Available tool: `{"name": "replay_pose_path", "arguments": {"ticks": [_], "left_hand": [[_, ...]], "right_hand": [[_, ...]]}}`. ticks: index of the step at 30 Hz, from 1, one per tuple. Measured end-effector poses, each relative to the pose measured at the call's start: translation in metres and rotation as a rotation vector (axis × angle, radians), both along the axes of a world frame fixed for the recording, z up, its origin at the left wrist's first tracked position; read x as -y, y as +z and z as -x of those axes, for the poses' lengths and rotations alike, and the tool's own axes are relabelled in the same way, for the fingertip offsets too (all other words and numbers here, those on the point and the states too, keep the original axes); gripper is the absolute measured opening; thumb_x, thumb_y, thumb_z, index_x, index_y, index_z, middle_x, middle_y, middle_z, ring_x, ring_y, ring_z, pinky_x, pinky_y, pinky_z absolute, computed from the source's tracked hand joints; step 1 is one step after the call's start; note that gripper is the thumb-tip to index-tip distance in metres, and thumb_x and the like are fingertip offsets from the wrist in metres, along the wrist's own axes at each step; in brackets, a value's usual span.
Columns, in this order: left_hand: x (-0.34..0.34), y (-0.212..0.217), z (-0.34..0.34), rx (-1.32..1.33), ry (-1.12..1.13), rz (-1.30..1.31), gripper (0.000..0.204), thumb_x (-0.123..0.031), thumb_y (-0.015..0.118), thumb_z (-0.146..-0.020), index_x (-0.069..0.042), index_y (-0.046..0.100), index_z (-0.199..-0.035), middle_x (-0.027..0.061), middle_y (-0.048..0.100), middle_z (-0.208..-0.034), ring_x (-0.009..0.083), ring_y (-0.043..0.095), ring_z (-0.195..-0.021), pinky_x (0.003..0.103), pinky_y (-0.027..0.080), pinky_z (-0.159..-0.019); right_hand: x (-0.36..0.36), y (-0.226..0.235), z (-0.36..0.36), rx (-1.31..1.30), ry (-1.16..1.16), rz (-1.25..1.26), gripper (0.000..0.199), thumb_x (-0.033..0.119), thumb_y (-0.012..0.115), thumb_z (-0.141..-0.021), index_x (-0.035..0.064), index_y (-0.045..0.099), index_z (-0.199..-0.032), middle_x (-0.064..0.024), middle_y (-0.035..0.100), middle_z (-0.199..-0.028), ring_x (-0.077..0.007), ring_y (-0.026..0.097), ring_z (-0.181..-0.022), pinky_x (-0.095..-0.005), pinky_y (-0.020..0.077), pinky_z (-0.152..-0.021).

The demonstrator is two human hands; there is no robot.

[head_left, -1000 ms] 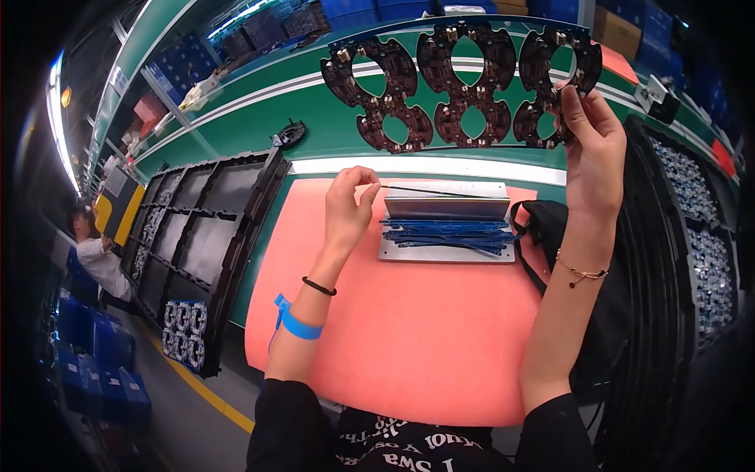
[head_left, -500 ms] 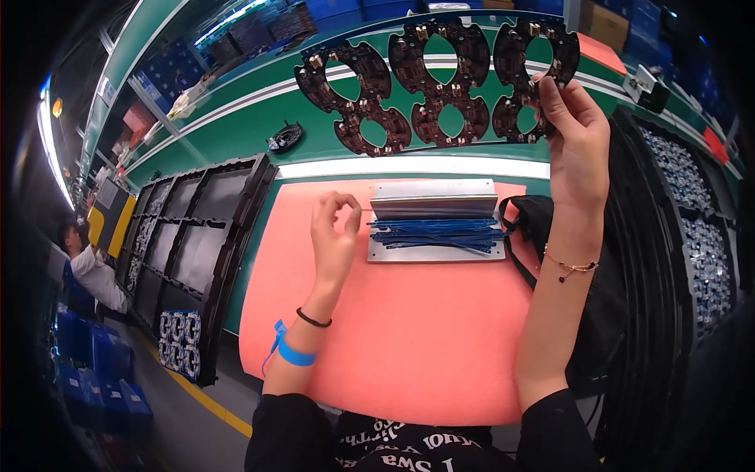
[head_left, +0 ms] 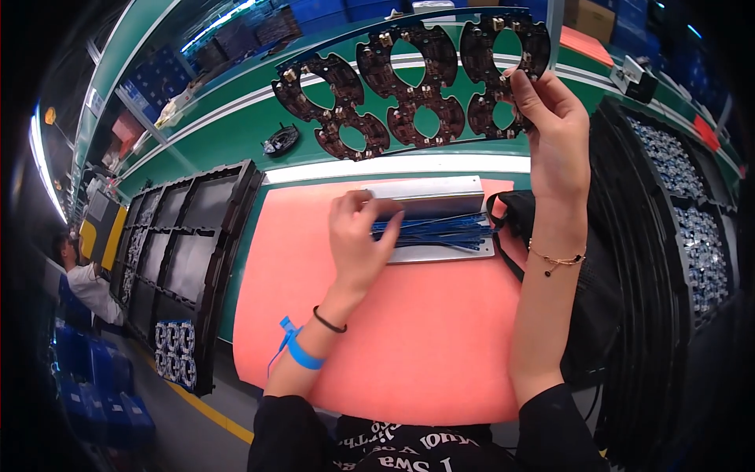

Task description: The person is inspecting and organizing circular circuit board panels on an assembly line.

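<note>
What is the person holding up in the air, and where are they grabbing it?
The right hand holds up a dark circuit board panel by its right end. The left hand rests on the blue wires in the metal tray.

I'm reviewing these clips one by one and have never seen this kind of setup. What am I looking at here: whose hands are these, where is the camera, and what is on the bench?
There is no machine here: a person works with bare hands, filmed by a wide fisheye camera on their head that looks down, so straight edges bend near the rim. The right hand holds up a dark circuit board panel with round cutouts. The left hand, with a blue wrist strap on its arm, rests on a bundle of blue wires lying in a metal tray. The tray sits on a pink mat. Black compartment trays lie to the left, and a second person is at the far left edge.
</note>
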State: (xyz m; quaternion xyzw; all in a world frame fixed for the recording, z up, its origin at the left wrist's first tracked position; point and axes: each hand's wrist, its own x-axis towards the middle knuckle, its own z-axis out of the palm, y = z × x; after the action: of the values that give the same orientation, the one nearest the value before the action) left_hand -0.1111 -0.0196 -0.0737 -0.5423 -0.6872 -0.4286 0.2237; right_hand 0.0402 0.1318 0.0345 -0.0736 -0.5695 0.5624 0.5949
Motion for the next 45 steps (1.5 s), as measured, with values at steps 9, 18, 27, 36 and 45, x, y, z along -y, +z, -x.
{"name": "replay_pose_path", "arguments": {"ticks": [9, 18, 27, 36, 45], "left_hand": [[-0.070, 0.016, -0.048, -0.126, -0.144, 0.220, 0.019, -0.011, 0.066, -0.070, -0.017, 0.064, -0.088, 0.0046, 0.050, -0.088, 0.0260, 0.047, -0.083, 0.037, 0.039, -0.069], [-0.076, 0.012, -0.053, -0.218, -0.162, 0.240, 0.017, -0.009, 0.060, -0.070, -0.017, 0.065, -0.085, 0.0043, 0.047, -0.087, 0.0239, 0.047, -0.081, 0.036, 0.039, -0.066], [-0.075, 0.011, -0.051, -0.279, -0.160, 0.256, 0.017, -0.007, 0.061, -0.073, -0.019, 0.064, -0.085, 0.0052, 0.045, -0.092, 0.0259, 0.045, -0.083, 0.037, 0.041, -0.070], [-0.074, 0.009, -0.052, -0.182, -0.201, 0.202, 0.013, -0.007, 0.063, -0.073, -0.015, 0.063, -0.083, 0.0072, 0.045, -0.094, 0.0286, 0.047, -0.084, 0.038, 0.043, -0.066], [-0.073, 0.012, -0.051, -0.089, -0.200, 0.179, 0.008, -0.010, 0.065, -0.073, -0.012, 0.062, -0.081, 0.0081, 0.045, -0.094, 0.0286, 0.046, -0.086, 0.039, 0.043, -0.065]], "right_hand": [[-0.001, 0.000, -0.004, -0.015, -0.027, 0.054, 0.017, 0.013, 0.066, -0.081, -0.0009, 0.062, -0.090, -0.0041, 0.063, -0.080, -0.0081, 0.057, -0.073, -0.0194, 0.0423, -0.069], [-0.004, -0.002, -0.002, 0.025, -0.012, 0.036, 0.018, 0.017, 0.063, -0.083, 0.0011, 0.063, -0.092, -0.0001, 0.061, -0.082, -0.0058, 0.051, -0.073, -0.0193, 0.0376, -0.067], [-0.002, -0.002, -0.001, 0.047, 0.001, 0.051, 0.017, 0.017, 0.064, -0.082, 0.0017, 0.063, -0.089, 0.0005, 0.060, -0.079, -0.0058, 0.051, -0.072, -0.0191, 0.0361, -0.065], [-0.004, -0.004, 0.000, 0.051, -0.005, 0.043, 0.016, 0.017, 0.064, -0.082, 0.0024, 0.063, -0.089, 0.0016, 0.059, -0.080, -0.0045, 0.049, -0.071, -0.0186, 0.0361, -0.065], [-0.005, -0.005, 0.002, 0.061, 0.001, 0.046, 0.018, 0.016, 0.063, -0.083, 0.0019, 0.063, -0.094, 0.0001, 0.061, -0.085, -0.0051, 0.052, -0.076, -0.0188, 0.0387, -0.069]]}}
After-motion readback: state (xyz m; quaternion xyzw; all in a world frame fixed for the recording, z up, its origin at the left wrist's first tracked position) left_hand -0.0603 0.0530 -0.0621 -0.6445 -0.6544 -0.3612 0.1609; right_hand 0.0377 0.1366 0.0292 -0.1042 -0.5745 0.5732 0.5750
